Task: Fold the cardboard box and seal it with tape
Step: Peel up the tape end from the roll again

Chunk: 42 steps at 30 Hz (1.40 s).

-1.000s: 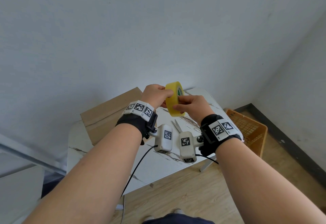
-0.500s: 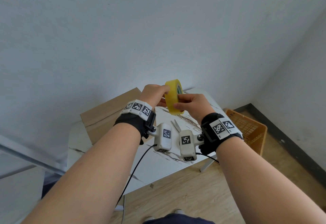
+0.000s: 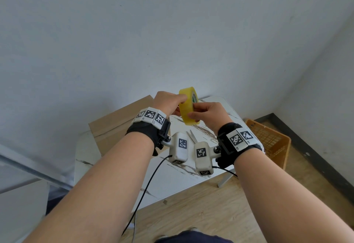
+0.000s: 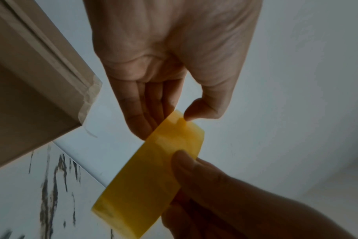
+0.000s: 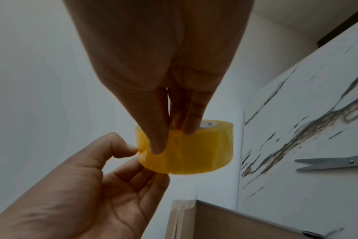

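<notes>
A yellow tape roll (image 3: pixel 188 108) is held in the air above the table, standing on edge. My right hand (image 3: pixel 206 114) grips it, thumb on the outer band (image 5: pixel 194 148) and fingers reaching into the core. My left hand (image 3: pixel 168 103) pinches the roll's upper rim; its thumb tip and fingers (image 4: pixel 170 122) meet at the edge of the tape (image 4: pixel 153 174). The brown cardboard box (image 3: pixel 118 126) lies closed on the table behind my left wrist, with clear tape along one seam (image 4: pixel 86 100).
Grey scissors (image 3: pixel 192 136) lie half spread on the white marble-pattern table (image 3: pixel 172 181), below my hands. An orange plastic crate (image 3: pixel 268 141) stands on the wooden floor at the right. A white wall is close behind the table.
Both hands and the roll stay almost where they were. My left fingers have shifted slightly along the roll's upper rim.
</notes>
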Each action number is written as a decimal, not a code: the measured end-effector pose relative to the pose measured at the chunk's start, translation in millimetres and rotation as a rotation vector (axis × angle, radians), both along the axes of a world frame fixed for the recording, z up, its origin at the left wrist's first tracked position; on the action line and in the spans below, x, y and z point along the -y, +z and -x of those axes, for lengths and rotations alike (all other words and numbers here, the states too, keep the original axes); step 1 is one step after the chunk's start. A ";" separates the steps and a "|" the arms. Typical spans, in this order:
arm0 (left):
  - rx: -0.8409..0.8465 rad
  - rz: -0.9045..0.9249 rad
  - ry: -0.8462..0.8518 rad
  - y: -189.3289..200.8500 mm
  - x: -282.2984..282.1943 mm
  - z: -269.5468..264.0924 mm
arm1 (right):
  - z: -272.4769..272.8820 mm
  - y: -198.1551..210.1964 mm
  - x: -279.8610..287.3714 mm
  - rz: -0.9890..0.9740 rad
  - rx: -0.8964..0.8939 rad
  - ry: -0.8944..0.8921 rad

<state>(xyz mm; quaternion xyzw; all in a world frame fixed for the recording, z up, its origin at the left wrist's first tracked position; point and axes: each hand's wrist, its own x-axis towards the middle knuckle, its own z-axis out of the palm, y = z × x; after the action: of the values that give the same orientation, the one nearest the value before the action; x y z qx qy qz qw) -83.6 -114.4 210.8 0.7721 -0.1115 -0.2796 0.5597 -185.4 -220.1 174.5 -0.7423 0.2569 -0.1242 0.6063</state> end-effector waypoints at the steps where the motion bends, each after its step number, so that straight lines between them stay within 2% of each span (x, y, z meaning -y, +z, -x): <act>1: 0.000 0.004 0.003 0.4 0.0 0.7 | -0.2 -0.1 -0.2 -0.004 0.002 -0.004; 18: -0.051 0.025 0.009 -7.1 1.5 1.2 | 3.4 -7.2 0.4 -0.033 -0.001 -0.028; 26: -0.186 0.113 0.000 -3.1 -4.0 -3.6 | 4.9 -3.8 2.7 -0.013 0.000 -0.006; 34: -0.081 0.041 0.021 -1.2 -0.3 1.7 | 7.1 0.4 -3.0 0.010 -0.001 -0.004; 42: -0.103 0.026 0.007 -3.7 -0.2 -1.8 | 7.6 -1.5 -1.5 -0.009 -0.007 0.004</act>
<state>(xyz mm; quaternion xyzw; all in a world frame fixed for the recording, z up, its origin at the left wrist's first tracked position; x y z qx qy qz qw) -81.8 -114.3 207.2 0.7499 -0.0835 -0.3154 0.5755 -193.1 -218.6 172.9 -0.7404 0.2579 -0.1191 0.6092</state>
